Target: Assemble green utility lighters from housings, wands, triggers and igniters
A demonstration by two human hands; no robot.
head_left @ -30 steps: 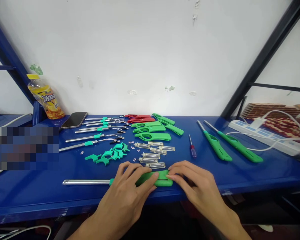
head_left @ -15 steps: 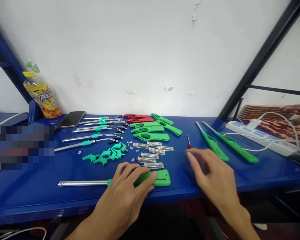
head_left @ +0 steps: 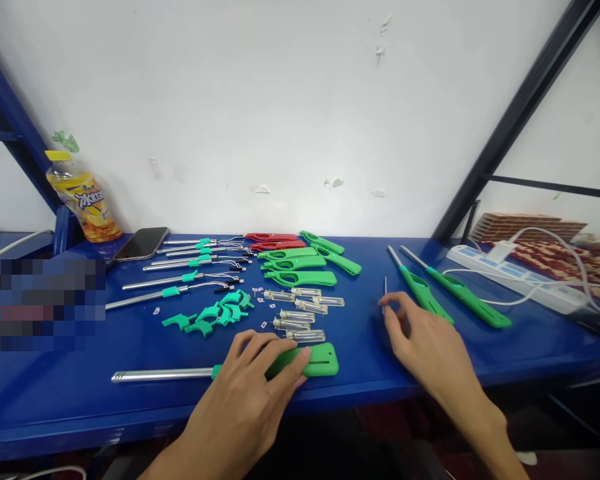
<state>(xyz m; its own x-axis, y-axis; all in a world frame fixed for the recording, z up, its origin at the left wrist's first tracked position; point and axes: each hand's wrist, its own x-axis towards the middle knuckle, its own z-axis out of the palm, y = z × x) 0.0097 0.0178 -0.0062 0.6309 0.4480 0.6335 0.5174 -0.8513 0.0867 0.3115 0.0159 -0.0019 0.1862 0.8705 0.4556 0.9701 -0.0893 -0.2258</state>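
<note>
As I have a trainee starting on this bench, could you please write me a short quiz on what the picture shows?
1. True or false: the phone lies between the bottle and the metal rods.
2. What does the left hand hold? A) a red handle; B) a green handle; C) a clear tube.
3. Which of the two hands is nearer the power strip?

Key: 1 true; 2 B; 3 the right hand.
</note>
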